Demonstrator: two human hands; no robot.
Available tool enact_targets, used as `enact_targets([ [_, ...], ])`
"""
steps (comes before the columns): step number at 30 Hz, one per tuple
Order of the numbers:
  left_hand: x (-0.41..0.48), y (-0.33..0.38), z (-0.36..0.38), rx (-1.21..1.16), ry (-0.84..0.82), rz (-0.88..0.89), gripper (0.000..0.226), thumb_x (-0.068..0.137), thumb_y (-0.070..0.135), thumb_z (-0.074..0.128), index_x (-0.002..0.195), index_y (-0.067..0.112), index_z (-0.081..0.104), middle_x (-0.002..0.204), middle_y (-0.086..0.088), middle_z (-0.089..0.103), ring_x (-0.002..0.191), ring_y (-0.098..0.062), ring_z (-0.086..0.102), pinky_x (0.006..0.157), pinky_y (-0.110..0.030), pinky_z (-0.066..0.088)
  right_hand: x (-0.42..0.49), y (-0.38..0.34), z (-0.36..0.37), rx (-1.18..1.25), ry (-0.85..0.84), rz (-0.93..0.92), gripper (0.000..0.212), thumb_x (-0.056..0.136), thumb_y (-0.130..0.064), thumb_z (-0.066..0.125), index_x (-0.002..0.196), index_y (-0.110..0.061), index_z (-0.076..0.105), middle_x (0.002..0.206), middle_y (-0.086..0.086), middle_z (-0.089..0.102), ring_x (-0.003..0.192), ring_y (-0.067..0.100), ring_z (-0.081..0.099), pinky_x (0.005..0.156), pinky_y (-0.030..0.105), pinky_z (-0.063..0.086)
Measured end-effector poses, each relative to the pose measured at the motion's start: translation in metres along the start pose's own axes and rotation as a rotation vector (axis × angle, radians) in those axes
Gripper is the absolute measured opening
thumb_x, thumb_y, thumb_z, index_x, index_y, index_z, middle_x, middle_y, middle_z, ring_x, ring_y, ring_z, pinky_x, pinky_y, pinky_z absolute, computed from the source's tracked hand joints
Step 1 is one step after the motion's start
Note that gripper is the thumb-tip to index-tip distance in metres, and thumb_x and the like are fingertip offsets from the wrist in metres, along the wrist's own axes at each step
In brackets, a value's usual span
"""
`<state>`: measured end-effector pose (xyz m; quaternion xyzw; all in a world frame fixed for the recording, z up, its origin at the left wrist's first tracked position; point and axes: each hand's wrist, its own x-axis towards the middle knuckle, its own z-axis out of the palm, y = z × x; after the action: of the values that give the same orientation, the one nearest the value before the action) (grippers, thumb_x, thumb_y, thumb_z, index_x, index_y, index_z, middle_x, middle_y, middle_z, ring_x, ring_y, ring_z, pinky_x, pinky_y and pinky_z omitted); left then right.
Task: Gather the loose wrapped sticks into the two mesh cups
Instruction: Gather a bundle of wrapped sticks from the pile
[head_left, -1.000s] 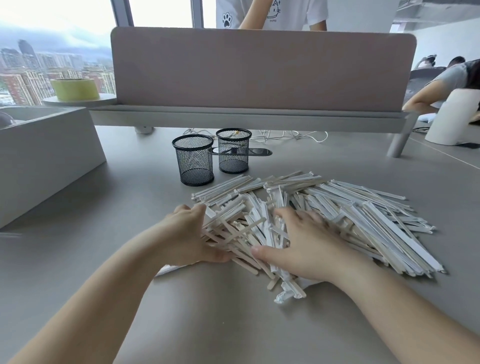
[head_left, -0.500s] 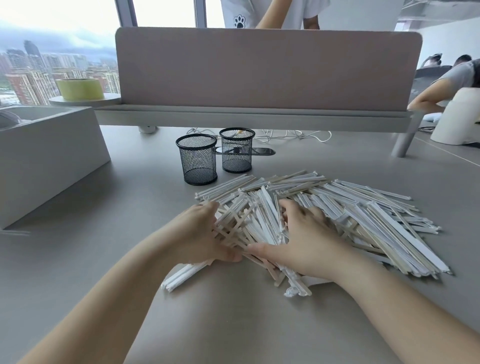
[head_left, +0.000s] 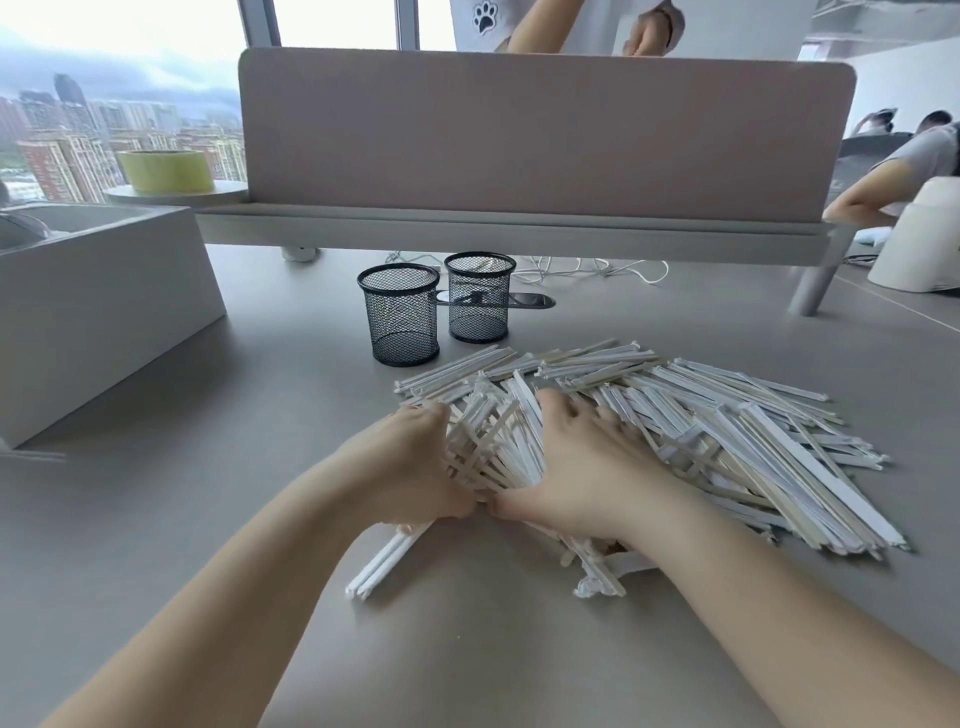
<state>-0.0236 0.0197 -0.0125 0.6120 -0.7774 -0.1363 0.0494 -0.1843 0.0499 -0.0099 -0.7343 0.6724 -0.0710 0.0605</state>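
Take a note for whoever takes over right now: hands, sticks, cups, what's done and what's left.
Left hand: fingers curled round a bunch of sticks from its left.
Right hand: fingers spread, pressing that bunch from its right.
Pile: loose on the desk, right of the hands.
Near mesh cup and far mesh cup: upright behind the pile, no sticks visible inside.
Done: nothing cupped.
Left: lift the bunch into a cup, then the rest.
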Motion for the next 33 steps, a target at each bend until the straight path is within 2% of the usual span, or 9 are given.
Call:
enact_targets([
  [8, 0.001, 0.003, 0.006, 0.011, 0.042, 0.015, 0.066, 0.068, 0.039, 0.070, 0.126, 0.018, 0.046, 0.121, 0.000, 0.055, 0.109, -0.023, 0.055, 0.092, -0.038, 0.050, -0.001, 0.001, -0.006, 0.019, -0.046, 0.020, 0.082, 0.071, -0.056, 0.064, 0.130, -0.010, 0.031, 0.127, 0.010, 0.046, 0.113, 0.029, 0.045, 0.076, 0.034, 0.035],
  [11, 0.002, 0.001, 0.006, -0.003, 0.058, 0.043, 0.064, 0.070, 0.034, 0.069, 0.127, 0.014, 0.047, 0.124, -0.004, 0.054, 0.112, -0.024, 0.055, 0.093, -0.037, 0.049, -0.002, 0.003, -0.008, 0.016, -0.053, 0.023, 0.074, 0.073, -0.054, 0.063, 0.125, -0.010, 0.034, 0.119, 0.008, 0.049, 0.100, 0.026, 0.045, 0.073, 0.033, 0.036],
  [15, 0.004, 0.000, 0.004, -0.003, 0.082, 0.044, 0.061, 0.077, 0.029, 0.065, 0.131, 0.010, 0.045, 0.130, -0.008, 0.052, 0.118, -0.026, 0.052, 0.096, -0.035, 0.047, -0.004, 0.003, -0.010, -0.006, -0.032, 0.019, 0.070, 0.074, -0.048, 0.063, 0.125, -0.012, 0.032, 0.100, 0.003, 0.043, 0.095, 0.026, 0.046, 0.072, 0.032, 0.036],
  [19, 0.004, 0.001, 0.005, -0.005, 0.076, 0.032, 0.057, 0.078, 0.027, 0.062, 0.130, 0.011, 0.046, 0.129, -0.007, 0.055, 0.116, -0.027, 0.053, 0.094, -0.036, 0.048, -0.004, 0.003, -0.010, -0.021, -0.026, 0.021, 0.063, 0.075, -0.044, 0.062, 0.119, -0.011, 0.032, 0.095, 0.003, 0.043, 0.088, 0.026, 0.043, 0.070, 0.032, 0.034],
  [24, 0.005, 0.002, 0.007, 0.010, 0.070, 0.013, 0.048, 0.081, 0.030, 0.058, 0.126, 0.014, 0.049, 0.126, -0.006, 0.056, 0.116, -0.027, 0.053, 0.094, -0.034, 0.047, -0.002, 0.004, -0.008, 0.000, -0.018, 0.026, 0.057, 0.076, -0.041, 0.062, 0.113, -0.012, 0.031, 0.094, 0.003, 0.044, 0.086, 0.026, 0.043, 0.068, 0.032, 0.035],
  [27, 0.006, 0.002, 0.007, -0.019, 0.061, -0.005, 0.030, 0.083, 0.030, 0.055, 0.110, 0.017, 0.054, 0.106, -0.002, 0.056, 0.100, -0.025, 0.053, 0.083, -0.031, 0.046, -0.001, 0.007, -0.007, 0.057, -0.021, 0.024, 0.057, 0.077, -0.038, 0.061, 0.118, -0.011, 0.031, 0.096, 0.003, 0.049, 0.087, 0.026, 0.046, 0.066, 0.032, 0.036],
  [30, 0.006, 0.002, 0.005, -0.074, 0.064, -0.011, 0.005, 0.084, 0.026, 0.051, 0.083, 0.021, 0.048, 0.081, 0.005, 0.049, 0.085, -0.024, 0.050, 0.067, -0.029, 0.039, -0.001, 0.011, -0.008, 0.120, -0.020, 0.018, 0.064, 0.079, -0.035, 0.060, 0.130, -0.012, 0.029, 0.109, 0.006, 0.055, 0.096, 0.027, 0.053, 0.075, 0.034, 0.044],
  [33, 0.007, 0.002, 0.004, -0.130, 0.065, -0.019, 0.010, 0.087, 0.022, 0.047, 0.079, 0.022, 0.043, 0.079, 0.006, 0.047, 0.076, -0.020, 0.050, 0.060, -0.029, 0.036, -0.002, 0.012, -0.010, 0.175, -0.016, 0.010, 0.063, 0.082, -0.032, 0.060, 0.133, -0.013, 0.028, 0.123, 0.009, 0.055, 0.109, 0.030, 0.054, 0.087, 0.036, 0.047],
])
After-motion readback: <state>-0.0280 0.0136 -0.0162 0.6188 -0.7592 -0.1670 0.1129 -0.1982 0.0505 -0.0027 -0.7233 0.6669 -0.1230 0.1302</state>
